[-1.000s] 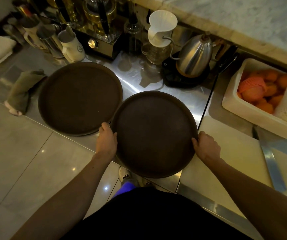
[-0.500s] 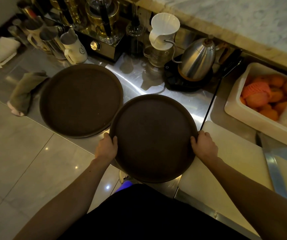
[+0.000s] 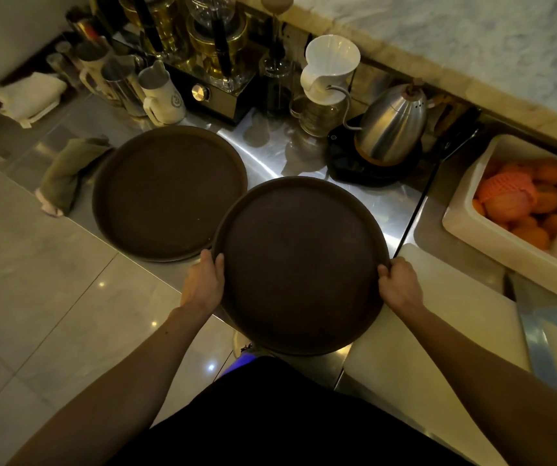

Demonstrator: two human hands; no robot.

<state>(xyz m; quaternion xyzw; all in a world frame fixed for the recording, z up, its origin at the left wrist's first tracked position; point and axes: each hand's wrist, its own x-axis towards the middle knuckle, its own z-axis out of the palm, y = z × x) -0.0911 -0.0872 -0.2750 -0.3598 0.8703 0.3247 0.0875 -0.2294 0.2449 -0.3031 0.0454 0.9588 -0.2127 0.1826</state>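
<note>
Two round dark brown trays lie on a steel counter. I hold the nearer tray (image 3: 300,264) by its rim at both sides: my left hand (image 3: 203,284) grips the left edge and my right hand (image 3: 399,284) grips the right edge, thumbs over the rim. Its near edge overhangs the counter front. The second tray (image 3: 169,193) lies flat to the left, its right edge overlapped by the held one.
A steel kettle (image 3: 391,129) on a black base, a white dripper (image 3: 330,72) on a glass server, pitchers (image 3: 162,95) and brewing gear line the back. A green cloth (image 3: 65,176) lies left. A white cutting board (image 3: 438,314) and a white bin of oranges (image 3: 465,227) sit right.
The held tray has shifted slightly left and now overlaps the other tray's edge. Both hands keep their grip on its rim.
</note>
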